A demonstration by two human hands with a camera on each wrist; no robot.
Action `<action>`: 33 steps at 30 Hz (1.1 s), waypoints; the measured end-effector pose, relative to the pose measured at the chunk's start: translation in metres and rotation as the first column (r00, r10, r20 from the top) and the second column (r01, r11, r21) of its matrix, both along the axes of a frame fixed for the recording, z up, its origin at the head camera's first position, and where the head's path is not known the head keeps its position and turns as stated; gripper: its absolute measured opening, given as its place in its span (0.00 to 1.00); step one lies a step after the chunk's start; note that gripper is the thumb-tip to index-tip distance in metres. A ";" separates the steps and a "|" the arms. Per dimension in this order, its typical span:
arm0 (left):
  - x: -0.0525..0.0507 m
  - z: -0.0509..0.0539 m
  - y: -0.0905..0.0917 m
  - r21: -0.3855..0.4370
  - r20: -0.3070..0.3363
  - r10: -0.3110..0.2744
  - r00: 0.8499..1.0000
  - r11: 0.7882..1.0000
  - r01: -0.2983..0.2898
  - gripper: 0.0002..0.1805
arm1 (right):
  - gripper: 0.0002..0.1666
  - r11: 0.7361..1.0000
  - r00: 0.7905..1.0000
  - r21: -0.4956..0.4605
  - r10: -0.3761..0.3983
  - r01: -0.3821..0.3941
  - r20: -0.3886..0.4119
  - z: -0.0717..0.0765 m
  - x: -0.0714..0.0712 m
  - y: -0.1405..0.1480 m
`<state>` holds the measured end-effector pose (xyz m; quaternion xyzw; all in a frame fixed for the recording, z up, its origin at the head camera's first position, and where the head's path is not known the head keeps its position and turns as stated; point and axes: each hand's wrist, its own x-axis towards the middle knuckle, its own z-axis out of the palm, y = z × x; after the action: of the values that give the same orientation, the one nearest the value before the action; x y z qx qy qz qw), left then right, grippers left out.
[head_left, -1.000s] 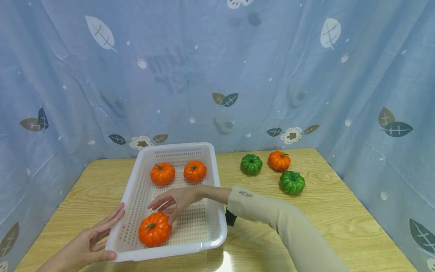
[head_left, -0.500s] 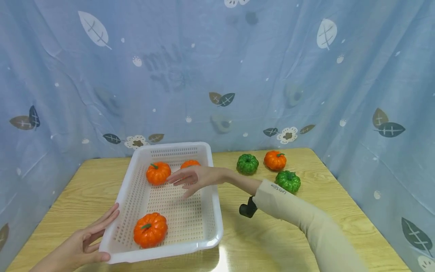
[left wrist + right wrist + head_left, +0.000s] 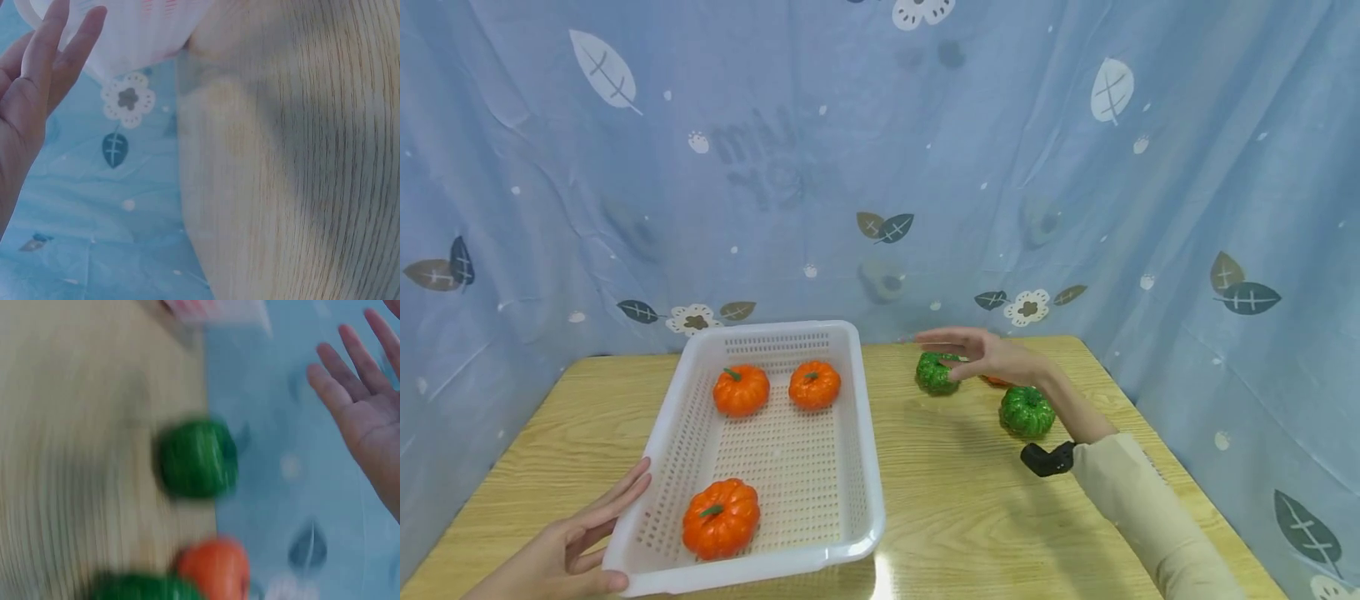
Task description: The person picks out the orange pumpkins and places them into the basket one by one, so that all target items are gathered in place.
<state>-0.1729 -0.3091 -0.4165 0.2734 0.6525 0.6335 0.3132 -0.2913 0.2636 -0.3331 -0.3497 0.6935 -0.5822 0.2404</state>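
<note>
My left hand (image 3: 568,537) rests against the front left corner of a white plastic basket (image 3: 868,467), its fingers along the left wall and its thumb at the front rim. The left wrist view shows these fingers (image 3: 44,56) fairly straight and spread. Three orange toy pumpkins lie in the basket: one pumpkin (image 3: 721,519) near the front, one (image 3: 741,390) at the back left, one (image 3: 814,385) at the back right. My right hand (image 3: 988,354) hovers, holding nothing, above a green pumpkin (image 3: 934,375) and partly hides it. The right wrist view is blurred.
Another green pumpkin (image 3: 1027,412) sits on the wooden table (image 3: 955,508), with an orange pumpkin (image 3: 215,569) beside it, mostly hidden by my right hand in the head view. A blue patterned curtain (image 3: 790,167) hangs behind the table. A black device (image 3: 1047,458) is on my right wrist.
My right hand has left the front orange pumpkin in the basket, risen over the right rim and moved right to the pumpkins on the table. My left hand stays at the basket's corner.
</note>
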 end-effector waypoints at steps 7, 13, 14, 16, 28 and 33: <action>-0.003 -0.002 -0.005 -0.082 0.057 0.048 0.997 0.996 -0.043 0.42 | 0.38 0.984 0.984 0.037 -0.177 0.177 0.004 -0.013 -0.004 0.086; -0.004 -0.002 -0.008 -0.138 0.136 0.095 0.986 0.988 -0.076 0.42 | 0.40 0.958 0.957 0.037 -0.285 0.283 0.049 -0.028 -0.012 0.116; -0.004 -0.001 -0.007 -0.134 0.148 0.096 0.984 0.988 -0.076 0.42 | 0.41 0.952 0.950 0.037 -0.306 0.304 0.056 -0.030 -0.013 0.119; -0.005 -0.001 -0.006 -0.110 0.175 0.087 0.981 0.992 -0.068 0.41 | 0.41 0.935 0.934 0.046 -0.353 0.351 0.058 -0.035 -0.013 0.124; -0.003 -0.004 -0.006 -0.027 0.095 0.024 0.995 0.999 -0.022 0.44 | 0.46 0.894 0.894 0.100 -0.444 0.437 0.064 -0.054 -0.032 0.135; -0.004 -0.005 -0.004 -0.004 0.076 0.016 0.997 1.000 -0.016 0.44 | 0.48 0.894 0.898 0.149 -0.435 0.422 0.067 -0.060 -0.037 0.139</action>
<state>-0.1770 -0.3127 -0.4213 0.2435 0.6434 0.6448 0.3331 -0.3279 0.4024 -0.3931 -0.1427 0.7773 -0.5908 0.1624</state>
